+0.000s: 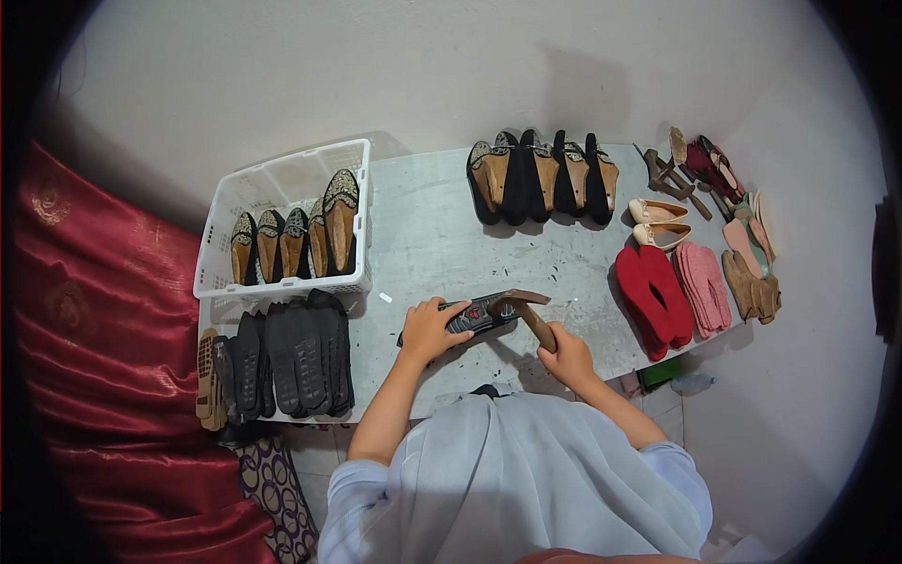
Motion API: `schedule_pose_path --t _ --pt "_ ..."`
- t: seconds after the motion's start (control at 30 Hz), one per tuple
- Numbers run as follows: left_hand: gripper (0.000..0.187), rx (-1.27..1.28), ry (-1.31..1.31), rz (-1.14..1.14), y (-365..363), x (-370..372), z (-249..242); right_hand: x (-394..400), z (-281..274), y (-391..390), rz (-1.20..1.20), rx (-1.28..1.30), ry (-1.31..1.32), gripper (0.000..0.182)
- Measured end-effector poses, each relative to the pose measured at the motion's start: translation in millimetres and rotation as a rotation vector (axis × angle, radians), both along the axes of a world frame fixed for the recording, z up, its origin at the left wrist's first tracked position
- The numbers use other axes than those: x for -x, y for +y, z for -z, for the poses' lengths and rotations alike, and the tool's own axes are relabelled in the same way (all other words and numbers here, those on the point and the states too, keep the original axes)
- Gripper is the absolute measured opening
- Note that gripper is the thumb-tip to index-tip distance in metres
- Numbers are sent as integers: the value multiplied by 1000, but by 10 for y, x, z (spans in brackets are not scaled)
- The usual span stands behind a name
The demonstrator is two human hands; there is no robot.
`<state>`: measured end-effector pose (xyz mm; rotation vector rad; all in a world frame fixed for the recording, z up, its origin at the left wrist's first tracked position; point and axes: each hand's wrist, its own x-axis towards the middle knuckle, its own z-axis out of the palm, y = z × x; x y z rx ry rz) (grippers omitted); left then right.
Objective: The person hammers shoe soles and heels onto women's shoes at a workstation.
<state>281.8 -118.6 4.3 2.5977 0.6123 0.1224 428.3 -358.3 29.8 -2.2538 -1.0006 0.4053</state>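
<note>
My left hand [429, 329] is wrapped round one end of a black shoe [481, 316] that lies on the table, its patterned sole facing up with a small red mark. In my right hand [566, 353] is the wooden handle of a hammer [534, 322]. The hammer's metal head is over the far end of the sole; whether it touches cannot be made out. My left fingers hide part of the shoe.
A white basket [282, 293] with several shoes stands at left, behind black soles [299, 362]. More black shoes [537, 179] line the back. At right lie red insoles [648, 301], pink insoles [703, 287], cream shoes [658, 211] and tools [672, 176].
</note>
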Motion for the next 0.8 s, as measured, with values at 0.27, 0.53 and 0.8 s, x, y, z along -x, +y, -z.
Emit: schedule_pose_path --t 0.27,0.53,0.8 --pt "58 -4 -42 -12 19 21 104 -12 -45 -17 -21 19 -49 34" --pt "58 -6 -40 14 1 17 43 3 -61 -55 -1 10 -99 34" --pt "57 2 15 -1 -3 -19 -35 -60 89 -200 50 -6 -62 33"
